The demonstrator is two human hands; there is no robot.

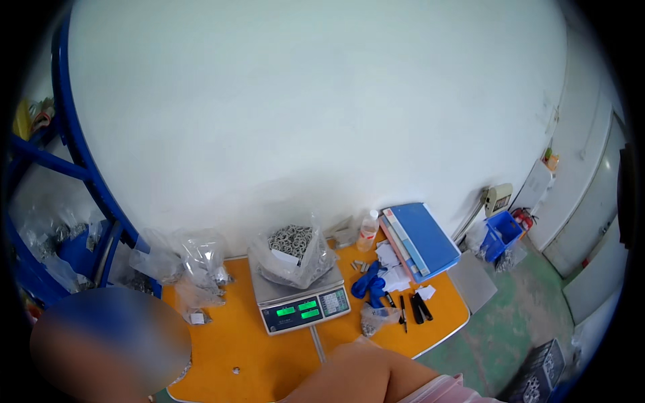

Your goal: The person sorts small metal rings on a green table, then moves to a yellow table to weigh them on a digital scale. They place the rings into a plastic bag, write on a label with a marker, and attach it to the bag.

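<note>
Neither of my hands shows. A bent bare arm [353, 376] with a pale pink sleeve [447, 389] crosses the table's front edge from below, and its hand is out of view. Behind it stands a digital scale [275, 321] with green lit displays. An open clear plastic bag [310, 270] full of grey metal rings [290, 240] rests on its pan, with a white slip among the rings. One small metal part [236, 370] lies on the orange table [269, 363]. A small clear bag of metal parts [369, 324] sits right of the scale.
Several clear bags [201, 258] stand left of the scale. To the right lie blue folders [423, 238], a bottle [367, 232], blue ribbon [366, 281], a pen [403, 314] and a black stapler [421, 309]. A blue rack [80, 148] borders the left; a blurred patch covers the lower left.
</note>
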